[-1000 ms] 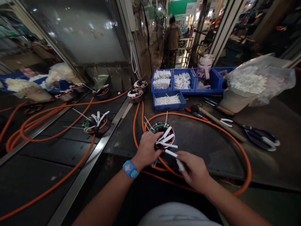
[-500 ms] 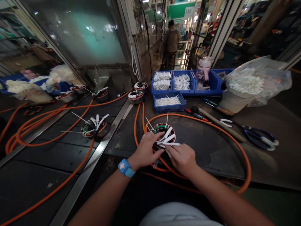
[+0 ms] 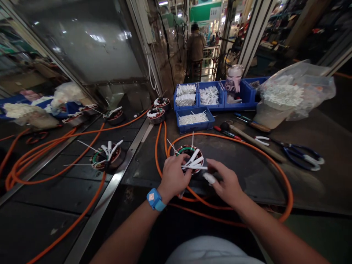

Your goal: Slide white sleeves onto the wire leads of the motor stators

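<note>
- Left hand (image 3: 173,176), blue wristband (image 3: 154,199): I log it pressed on the near rim of the motor stator (image 3: 189,156), fingers curled against the winding; the grip steadies the stator and encloses nothing else that I can make out.
- Right hand (image 3: 227,183): just right of the stator, fingers half-curled, grip narrow on a short white sleeve (image 3: 209,178) pinched at the fingertips. It may be a second piece under the thumb; the view is too small there to say.
- Stator: flat on the worktop (image 3: 247,172), directly ahead of me, inside a loop of orange cable (image 3: 286,183). White sleeved leads (image 3: 195,163) fan from its top.
- Step in hand, as I judge it: sleeving the leads. The next move calls for bringing the sleeve's open end in line with a bare lead while the left hand keeps the stator from turning.
- In the way: the fanned leads crowd the right hand's approach; the cable loop lies close along the near edge.
- Left, on the conveyor belt (image 3: 55,190): a second stator (image 3: 106,157) with its own leads.
- Right, well apart: hammer (image 3: 253,138), scissors (image 3: 301,156).
- Farther: blue bins (image 3: 213,97) of white sleeves, a plastic bag (image 3: 295,93) of the same, two more stators (image 3: 158,110).
- Far back: a person (image 3: 195,47) standing, facing away.
</note>
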The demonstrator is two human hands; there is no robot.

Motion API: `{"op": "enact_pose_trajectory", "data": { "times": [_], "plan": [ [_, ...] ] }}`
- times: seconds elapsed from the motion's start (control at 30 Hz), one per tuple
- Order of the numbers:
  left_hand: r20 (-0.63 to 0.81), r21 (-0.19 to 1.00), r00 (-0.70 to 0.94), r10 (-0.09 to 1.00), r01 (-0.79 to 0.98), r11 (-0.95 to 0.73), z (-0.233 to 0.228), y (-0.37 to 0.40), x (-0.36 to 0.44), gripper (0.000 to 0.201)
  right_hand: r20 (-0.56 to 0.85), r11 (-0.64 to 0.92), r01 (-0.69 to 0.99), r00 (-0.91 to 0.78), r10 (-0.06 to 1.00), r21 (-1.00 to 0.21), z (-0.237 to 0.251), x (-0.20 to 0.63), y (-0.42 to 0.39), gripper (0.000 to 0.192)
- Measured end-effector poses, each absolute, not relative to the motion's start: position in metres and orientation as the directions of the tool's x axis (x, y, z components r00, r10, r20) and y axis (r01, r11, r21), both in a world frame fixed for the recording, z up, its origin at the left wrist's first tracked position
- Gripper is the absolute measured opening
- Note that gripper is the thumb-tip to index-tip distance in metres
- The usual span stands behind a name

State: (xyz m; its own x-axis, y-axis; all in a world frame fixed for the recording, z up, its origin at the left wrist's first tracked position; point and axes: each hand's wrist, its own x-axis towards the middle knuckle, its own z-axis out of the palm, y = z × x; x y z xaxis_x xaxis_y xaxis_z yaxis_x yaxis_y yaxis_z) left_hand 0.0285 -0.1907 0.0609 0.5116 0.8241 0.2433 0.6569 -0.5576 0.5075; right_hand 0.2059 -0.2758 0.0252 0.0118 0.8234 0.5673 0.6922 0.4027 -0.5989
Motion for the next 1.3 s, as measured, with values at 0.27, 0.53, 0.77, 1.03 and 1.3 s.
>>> {"op": "enact_pose_trajectory", "data": {
  "times": [0.27,0.53,0.77,1.03,1.3],
  "plan": [
    [0.234,0.59,0.58,0.78,0.553,-0.589,0.056,-0.185,0.019,0.046,0.442,0.364,0.336,0.195,0.875,-0.869,0.012,0.193,-0.274,0.021],
    [0.126,0.616,0.753,0.646,0.451,-0.646,0.069,-0.157,0.003,0.048,0.318,0.278,0.219,0.176,0.932,-0.935,0.014,0.182,-0.266,0.019],
    [0.152,0.589,0.739,0.656,0.465,-0.661,0.068,-0.162,0.002,0.046,0.098,0.115,-0.037,0.305,0.947,-0.993,0.015,0.171,-0.275,0.019],
    [0.094,0.659,0.76,0.644,0.438,-0.612,0.067,-0.152,0.0,0.05,-0.228,-0.13,-0.362,0.242,0.943,-0.923,0.019,0.176,-0.256,0.032],
    [-0.08,0.595,0.838,0.54,0.475,-0.648,0.088,-0.135,0.007,0.044,0.255,0.207,0.382,0.077,0.964,-0.901,0.018,0.21,-0.226,0.057]
  ]
}}
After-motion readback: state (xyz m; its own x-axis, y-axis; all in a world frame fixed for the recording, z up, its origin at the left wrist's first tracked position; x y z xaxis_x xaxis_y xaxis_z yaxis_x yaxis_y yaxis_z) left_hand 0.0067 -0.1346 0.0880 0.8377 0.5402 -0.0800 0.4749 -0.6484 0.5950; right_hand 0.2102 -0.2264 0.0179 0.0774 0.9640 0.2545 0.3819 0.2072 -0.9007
